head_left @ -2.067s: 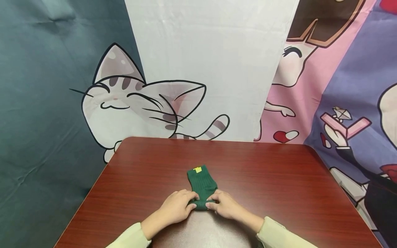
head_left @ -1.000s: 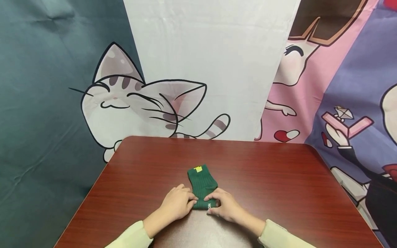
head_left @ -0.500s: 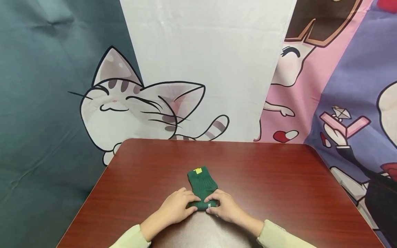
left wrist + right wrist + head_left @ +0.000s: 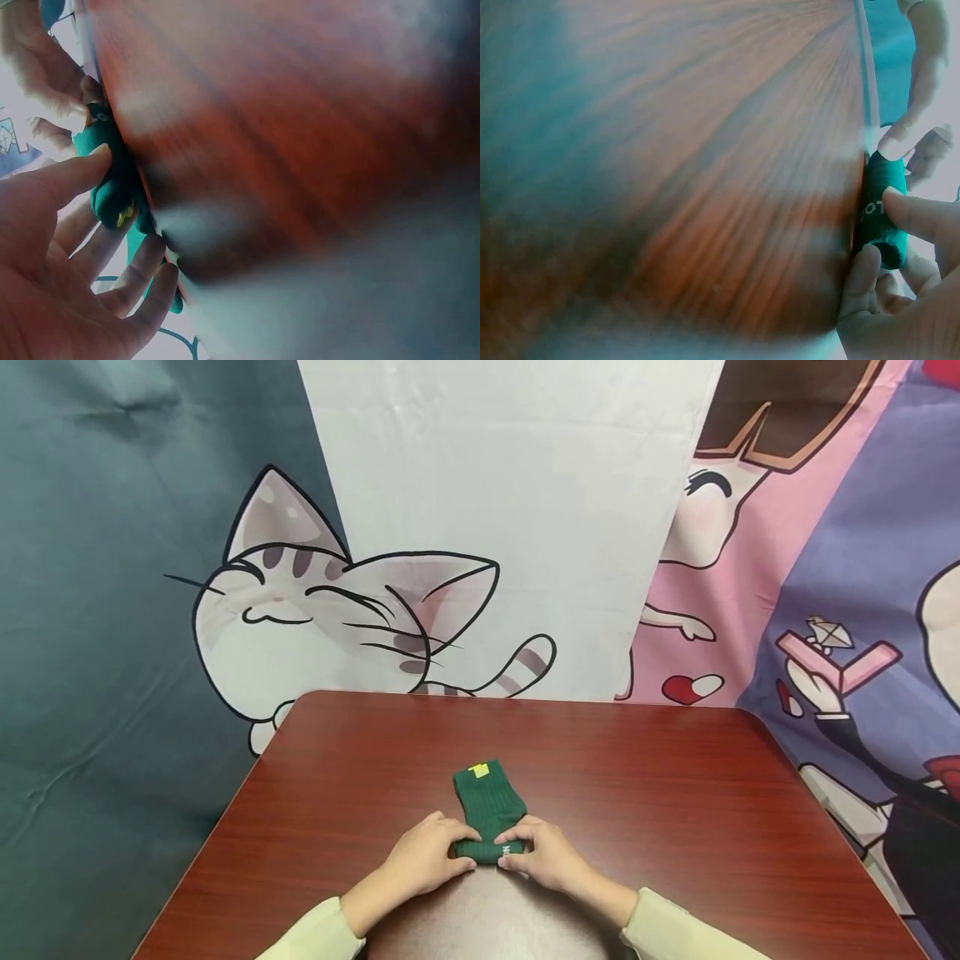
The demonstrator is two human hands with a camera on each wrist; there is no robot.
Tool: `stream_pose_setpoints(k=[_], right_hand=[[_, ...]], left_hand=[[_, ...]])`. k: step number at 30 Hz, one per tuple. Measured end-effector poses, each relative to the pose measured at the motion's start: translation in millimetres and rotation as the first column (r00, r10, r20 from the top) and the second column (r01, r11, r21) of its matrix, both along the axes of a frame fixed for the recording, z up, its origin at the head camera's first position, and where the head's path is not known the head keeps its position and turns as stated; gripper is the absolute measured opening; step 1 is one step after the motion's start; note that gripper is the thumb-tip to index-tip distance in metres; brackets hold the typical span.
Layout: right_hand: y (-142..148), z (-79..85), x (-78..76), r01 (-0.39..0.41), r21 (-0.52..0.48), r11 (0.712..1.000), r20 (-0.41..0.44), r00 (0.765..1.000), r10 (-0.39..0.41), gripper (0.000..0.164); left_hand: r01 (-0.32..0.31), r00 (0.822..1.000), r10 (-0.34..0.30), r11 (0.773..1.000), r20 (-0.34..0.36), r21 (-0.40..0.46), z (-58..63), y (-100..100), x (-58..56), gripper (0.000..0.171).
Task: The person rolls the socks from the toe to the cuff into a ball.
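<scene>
A dark green ribbed sock (image 4: 491, 806) lies on the table, a yellow patch (image 4: 479, 770) at its far end. Its near end is rolled up into a small cylinder with white lettering at the right. My left hand (image 4: 426, 858) pinches the left end of that roll between thumb and fingers. At the right end, my right hand (image 4: 551, 857) does the same, its thumb on the near side. In the left wrist view the rolled sock (image 4: 112, 169) shows a bit of yellow at its end. White letters show on the sock (image 4: 881, 214) in the right wrist view.
The reddish-brown wooden table (image 4: 637, 777) has rounded far corners. Behind it hangs a cloth backdrop (image 4: 517, 510) printed with a cartoon cat and figures. Pale green sleeves (image 4: 322, 935) cover both forearms.
One second ago the sock's near end looked flatter, with its lettering showing. The left thumb and fingers have since spread around the roll, and the near end now forms a rounded cylinder.
</scene>
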State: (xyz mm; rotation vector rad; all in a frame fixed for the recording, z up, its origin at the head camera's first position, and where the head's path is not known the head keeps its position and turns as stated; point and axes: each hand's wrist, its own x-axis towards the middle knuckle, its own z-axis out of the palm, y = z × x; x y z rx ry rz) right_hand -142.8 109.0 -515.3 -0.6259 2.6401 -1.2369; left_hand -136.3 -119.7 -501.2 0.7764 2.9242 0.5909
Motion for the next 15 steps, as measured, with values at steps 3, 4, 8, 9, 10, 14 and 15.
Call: stream_pose_setpoints(k=[3, 4, 8, 9, 10, 14, 15], right_hand=[[0.3, 0.0, -0.1, 0.003, -0.006, 1.000, 0.002, 1.000, -0.003, 0.023], [0.4, 0.1, -0.2, 0.004, -0.007, 1.000, 0.005, 1.000, -0.004, 0.023], [0.9, 0.6, -0.7, -0.001, -0.003, 1.000, 0.016, 1.000, 0.001, 0.023], [0.9, 0.9, -0.9, -0.002, 0.000, 1.000, 0.020, 1.000, 0.002, 0.023], [1.1, 1.1, -1.1, -0.003, 0.003, 1.000, 0.022, 1.000, 0.003, 0.023], [1.1, 2.6, -1.9, -0.008, 0.009, 1.000, 0.032, 0.999, 0.008, 0.023], [1.1, 3.1, -1.9, -0.010, 0.010, 1.000, 0.033, 0.999, 0.010, 0.023]], left_hand=[[-0.023, 1.000, 0.023, 1.000, 0.010, 0.020, 0.5, 0.8, 1.1, 0.029], [-0.026, 1.000, 0.026, 0.999, 0.008, 0.026, 0.6, 0.9, 1.3, 0.028], [-0.030, 1.000, 0.030, 0.999, -0.006, 0.036, 1.2, 1.6, 2.1, 0.025], [-0.030, 0.999, 0.030, 0.999, -0.013, 0.037, 1.7, 1.8, 2.2, 0.024], [-0.029, 0.999, 0.030, 0.999, -0.019, 0.038, 2.1, 2.0, 2.4, 0.023], [-0.024, 0.999, 0.025, 0.999, -0.046, 0.032, 4.5, 3.4, 3.6, 0.020], [-0.023, 0.998, 0.024, 0.999, -0.051, 0.027, 5.2, 3.7, 3.9, 0.019]])
